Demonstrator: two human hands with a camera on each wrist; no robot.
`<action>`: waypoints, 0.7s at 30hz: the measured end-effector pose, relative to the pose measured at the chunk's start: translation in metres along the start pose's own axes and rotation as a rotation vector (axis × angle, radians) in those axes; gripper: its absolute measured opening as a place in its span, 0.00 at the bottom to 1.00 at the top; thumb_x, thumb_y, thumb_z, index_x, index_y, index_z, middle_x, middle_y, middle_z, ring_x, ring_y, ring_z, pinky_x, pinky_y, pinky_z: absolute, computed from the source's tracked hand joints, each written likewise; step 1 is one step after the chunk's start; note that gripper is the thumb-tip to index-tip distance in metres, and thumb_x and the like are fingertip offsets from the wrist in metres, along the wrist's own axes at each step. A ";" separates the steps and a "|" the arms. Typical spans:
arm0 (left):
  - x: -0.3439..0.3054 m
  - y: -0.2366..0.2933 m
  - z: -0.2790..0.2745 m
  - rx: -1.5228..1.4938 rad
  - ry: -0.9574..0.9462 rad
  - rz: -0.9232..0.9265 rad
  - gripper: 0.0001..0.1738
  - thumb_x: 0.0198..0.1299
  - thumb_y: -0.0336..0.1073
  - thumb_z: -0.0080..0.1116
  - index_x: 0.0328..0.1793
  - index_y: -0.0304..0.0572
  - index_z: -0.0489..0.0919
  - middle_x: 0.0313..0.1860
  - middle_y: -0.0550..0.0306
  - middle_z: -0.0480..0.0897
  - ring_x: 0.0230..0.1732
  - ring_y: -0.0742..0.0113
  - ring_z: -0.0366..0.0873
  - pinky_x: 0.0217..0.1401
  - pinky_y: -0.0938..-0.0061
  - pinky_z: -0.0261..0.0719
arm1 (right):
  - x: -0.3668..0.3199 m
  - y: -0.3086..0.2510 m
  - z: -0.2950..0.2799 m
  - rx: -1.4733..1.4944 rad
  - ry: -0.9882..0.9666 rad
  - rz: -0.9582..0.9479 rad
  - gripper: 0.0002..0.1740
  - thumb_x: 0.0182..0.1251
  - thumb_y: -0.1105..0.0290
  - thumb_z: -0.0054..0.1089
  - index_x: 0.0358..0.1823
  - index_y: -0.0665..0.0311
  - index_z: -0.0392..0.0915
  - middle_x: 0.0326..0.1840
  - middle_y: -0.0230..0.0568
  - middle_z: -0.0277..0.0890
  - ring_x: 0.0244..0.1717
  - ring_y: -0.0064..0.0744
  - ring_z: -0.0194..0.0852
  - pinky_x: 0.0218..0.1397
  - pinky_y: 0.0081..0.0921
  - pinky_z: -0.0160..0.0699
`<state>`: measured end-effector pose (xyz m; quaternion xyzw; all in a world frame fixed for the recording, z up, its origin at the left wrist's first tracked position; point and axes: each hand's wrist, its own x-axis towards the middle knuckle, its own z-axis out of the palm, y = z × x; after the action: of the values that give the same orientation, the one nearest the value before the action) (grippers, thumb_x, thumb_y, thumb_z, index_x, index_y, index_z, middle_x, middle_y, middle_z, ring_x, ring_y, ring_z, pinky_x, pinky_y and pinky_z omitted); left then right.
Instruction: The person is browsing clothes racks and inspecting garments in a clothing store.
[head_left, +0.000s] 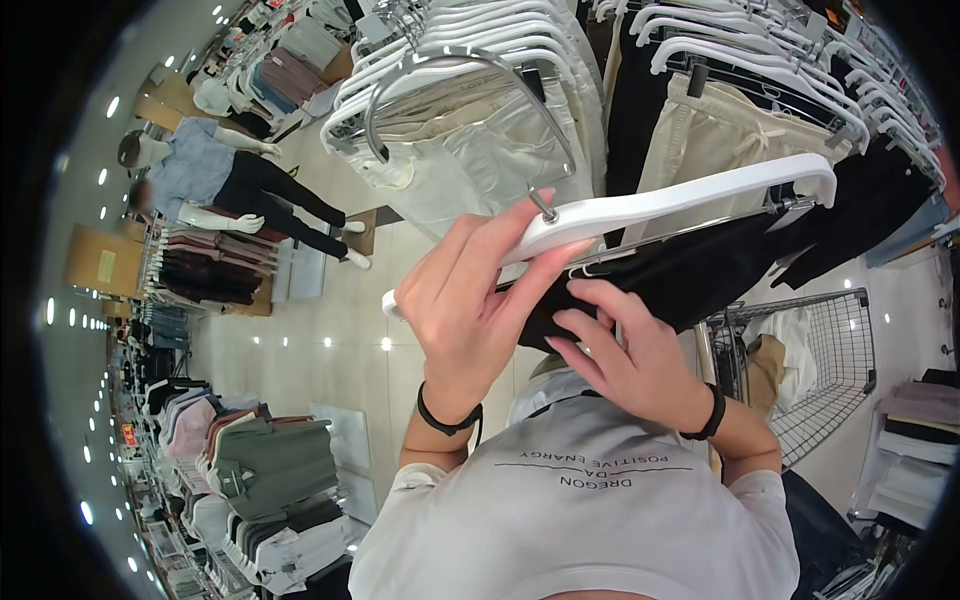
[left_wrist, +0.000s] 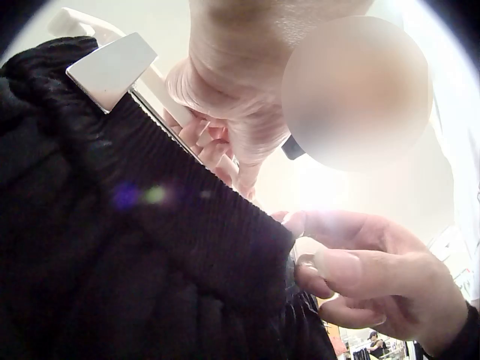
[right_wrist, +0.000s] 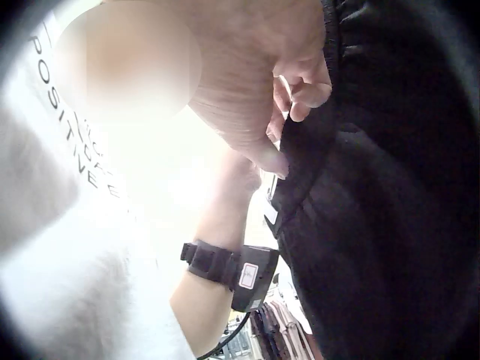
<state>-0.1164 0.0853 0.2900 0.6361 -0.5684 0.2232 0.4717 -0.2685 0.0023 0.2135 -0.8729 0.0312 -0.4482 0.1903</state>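
My left hand (head_left: 460, 295) grips a white clip hanger (head_left: 690, 195) close to the base of its metal hook (head_left: 470, 55). A black garment with a gathered elastic waistband (left_wrist: 195, 187) hangs from the hanger's bar, and a shiny metal clip (left_wrist: 112, 71) holds one end of the band. At the waistband's near end, my right hand (head_left: 630, 355) pinches the edge between thumb and bent fingers. A small white tag-like piece (right_wrist: 270, 212) shows at that edge in the right wrist view. The garment's lower part falls out of sight in the head view.
Ahead stands a rack of white hangers with cream pants (head_left: 720, 125) and white bottoms (head_left: 480, 150). A wire shopping cart (head_left: 830, 370) holding clothes is at my right. On the left are a mannequin (head_left: 210, 175) and a rack of tops (head_left: 270, 460). Folded clothes (head_left: 920, 440) lie at far right.
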 end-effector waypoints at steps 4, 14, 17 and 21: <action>0.001 -0.001 0.004 -0.001 0.021 0.005 0.20 0.49 0.24 0.82 0.45 0.29 0.83 0.41 0.50 0.91 0.27 0.77 0.70 0.22 0.83 0.64 | -0.006 0.008 -0.004 -0.087 -0.037 -0.069 0.22 0.58 0.72 0.75 0.55 0.62 0.82 0.60 0.36 0.78 0.37 0.27 0.78 0.29 0.21 0.82; 0.010 -0.005 0.026 0.062 0.012 -0.014 0.19 0.48 0.25 0.82 0.47 0.29 0.87 0.38 0.53 0.91 0.26 0.78 0.71 0.23 0.83 0.65 | 0.000 0.016 -0.039 -0.304 -0.247 0.244 0.23 0.60 0.64 0.74 0.58 0.51 0.81 0.71 0.32 0.70 0.38 0.30 0.78 0.26 0.24 0.83; 0.013 -0.009 0.032 0.065 0.000 -0.073 0.19 0.48 0.25 0.83 0.46 0.30 0.88 0.38 0.54 0.91 0.26 0.78 0.71 0.23 0.83 0.65 | -0.005 0.007 -0.046 -0.239 -0.317 0.321 0.23 0.64 0.61 0.73 0.60 0.53 0.80 0.79 0.43 0.64 0.33 0.30 0.82 0.25 0.27 0.83; 0.012 -0.013 0.043 -0.022 -0.009 -0.031 0.19 0.48 0.26 0.83 0.46 0.32 0.88 0.37 0.55 0.91 0.24 0.79 0.70 0.23 0.83 0.63 | -0.001 0.019 -0.040 -0.166 -0.318 0.382 0.22 0.67 0.59 0.72 0.59 0.59 0.80 0.80 0.58 0.61 0.26 0.32 0.84 0.25 0.29 0.83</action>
<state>-0.1120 0.0409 0.2760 0.6407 -0.5628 0.2068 0.4795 -0.2990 -0.0268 0.2268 -0.9233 0.2018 -0.2570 0.2019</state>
